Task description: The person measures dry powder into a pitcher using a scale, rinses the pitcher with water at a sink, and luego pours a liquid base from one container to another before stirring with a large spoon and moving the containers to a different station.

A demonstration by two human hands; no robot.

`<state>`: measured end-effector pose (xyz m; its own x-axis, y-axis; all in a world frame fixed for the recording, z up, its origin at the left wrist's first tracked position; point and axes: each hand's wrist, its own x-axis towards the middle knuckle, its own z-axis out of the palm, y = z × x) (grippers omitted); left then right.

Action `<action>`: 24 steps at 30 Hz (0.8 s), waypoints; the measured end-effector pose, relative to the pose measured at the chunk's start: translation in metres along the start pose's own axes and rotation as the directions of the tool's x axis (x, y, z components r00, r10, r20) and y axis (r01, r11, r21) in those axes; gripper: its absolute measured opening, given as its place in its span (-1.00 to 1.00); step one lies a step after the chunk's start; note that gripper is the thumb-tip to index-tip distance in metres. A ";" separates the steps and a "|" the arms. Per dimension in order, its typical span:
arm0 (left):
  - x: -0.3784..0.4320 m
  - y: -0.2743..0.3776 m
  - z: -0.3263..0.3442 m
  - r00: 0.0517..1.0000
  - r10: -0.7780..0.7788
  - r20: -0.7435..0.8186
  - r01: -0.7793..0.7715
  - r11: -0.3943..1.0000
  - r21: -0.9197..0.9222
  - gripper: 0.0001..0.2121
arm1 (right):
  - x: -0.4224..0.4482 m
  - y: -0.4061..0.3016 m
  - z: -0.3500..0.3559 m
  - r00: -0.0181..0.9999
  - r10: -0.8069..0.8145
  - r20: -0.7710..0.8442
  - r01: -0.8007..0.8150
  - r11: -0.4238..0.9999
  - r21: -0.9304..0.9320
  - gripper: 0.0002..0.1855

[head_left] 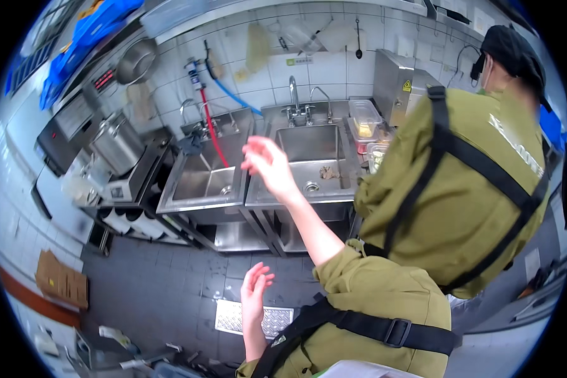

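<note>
My right hand (pixel 268 165) is raised, its fingers loosely curled and apart around nothing. In the picture it overlaps the rim between two stainless steel sinks (pixel 205 182) (pixel 307 141); whether it touches the rim cannot be told. Lower down, my left hand (pixel 254 288) hangs in the air over the floor, also holding nothing, its fingers partly bent. Below it lies a light patterned metal floor plate (pixel 279 319). A red hose (pixel 210 123) runs down into the left sink. A crumpled brown cloth or paper (pixel 329 173) lies in the right sink near its drain.
A co-worker (pixel 458 189) in an olive shirt stands close at the right, back turned. Plastic food containers (pixel 365 115) sit beside the right sink. A steel pot (pixel 118 144) stands on the left counter. A cardboard box (pixel 62 279) rests by the left wall, above the dark tiled floor (pixel 151 283).
</note>
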<state>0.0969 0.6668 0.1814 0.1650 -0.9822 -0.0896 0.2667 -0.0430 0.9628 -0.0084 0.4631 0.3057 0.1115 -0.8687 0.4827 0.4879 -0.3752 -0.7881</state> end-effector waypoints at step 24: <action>0.489 0.054 -0.038 0.994 -0.091 0.063 0.103 0.966 -0.235 -0.80 | 0.578 0.011 -0.244 0.938 -0.058 0.342 0.195 -0.726 -0.659 -0.59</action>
<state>0.2285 0.1909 0.1799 0.0803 -0.9838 -0.1605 0.4980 -0.0999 0.8614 -0.1501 -0.1226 0.4826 0.3723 -0.6828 0.6286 -0.9032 -0.1105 0.4148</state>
